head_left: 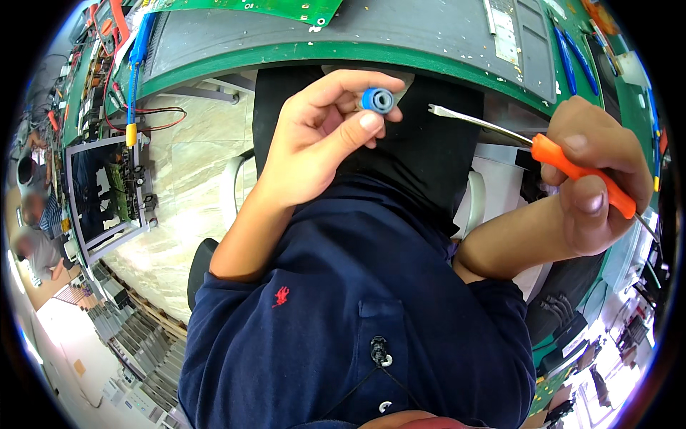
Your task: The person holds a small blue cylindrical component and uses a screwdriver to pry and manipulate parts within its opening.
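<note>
My left hand is raised over my lap, close to the bench edge. Its thumb and fingers pinch a small blue cylindrical part, whose dark grey ringed end with a central hole faces up. To the right, my right hand is wrapped around the orange handle of a screwdriver. The metal shaft points left, and its notched tip is apart from the blue part by a short gap. A thin metal rod also sticks out behind the handle's butt end.
Ahead runs a green-edged workbench with a grey mat and a green circuit board. Blue-handled pliers lie at right. Red and black leads hang at left beside a framed unit. People sit far left.
</note>
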`<state>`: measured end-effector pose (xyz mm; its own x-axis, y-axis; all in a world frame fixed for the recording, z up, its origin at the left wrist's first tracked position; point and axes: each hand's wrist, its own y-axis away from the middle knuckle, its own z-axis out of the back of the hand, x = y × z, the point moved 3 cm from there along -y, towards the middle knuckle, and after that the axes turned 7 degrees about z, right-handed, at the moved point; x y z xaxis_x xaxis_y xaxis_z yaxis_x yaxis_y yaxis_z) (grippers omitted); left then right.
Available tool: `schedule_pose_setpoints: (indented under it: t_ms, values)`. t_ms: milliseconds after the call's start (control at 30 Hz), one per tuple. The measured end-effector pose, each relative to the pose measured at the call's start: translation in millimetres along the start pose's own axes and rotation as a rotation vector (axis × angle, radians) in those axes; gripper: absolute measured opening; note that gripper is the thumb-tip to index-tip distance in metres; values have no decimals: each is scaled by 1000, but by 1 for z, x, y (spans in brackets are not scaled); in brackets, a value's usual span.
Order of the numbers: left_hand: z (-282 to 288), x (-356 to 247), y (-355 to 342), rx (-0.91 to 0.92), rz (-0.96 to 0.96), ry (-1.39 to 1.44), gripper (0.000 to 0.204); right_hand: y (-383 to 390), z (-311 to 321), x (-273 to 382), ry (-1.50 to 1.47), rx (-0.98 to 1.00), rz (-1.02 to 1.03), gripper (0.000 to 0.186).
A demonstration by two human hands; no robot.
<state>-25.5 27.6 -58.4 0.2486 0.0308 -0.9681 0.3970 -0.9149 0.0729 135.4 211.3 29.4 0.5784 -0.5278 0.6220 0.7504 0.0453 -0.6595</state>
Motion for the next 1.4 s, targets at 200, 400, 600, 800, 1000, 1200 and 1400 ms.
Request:
schedule_pose_setpoints:
  t_ms: [200,400,600,800,1000,1200,1400]
  values:
    - [-10,-11,4,120,-180,-4,42,-5,-7,2,-55,-12,-50,32]
    - [-13,-17,6,147,-220,-104,39,-9,-9,0,-28,37,28,28]
    - [-12,-18,5,152,-215,-135,38,-7,-23,-1,4,-158,34,24]
    - [-12,-15,6,168,-204,-166,36,-13,-27,3,54,-128,43,22]
    - [-12,-17,7,103,-184,-110,30,-18,-27,-1,-41,-32,28,19]
    - [-5,-26,8,101,-226,-224,29,-22,-32,-2,-105,-3,4,20]
    - [0,-33,11,65,-290,-365,26,-25,-39,-10,-166,-6,-29,21]
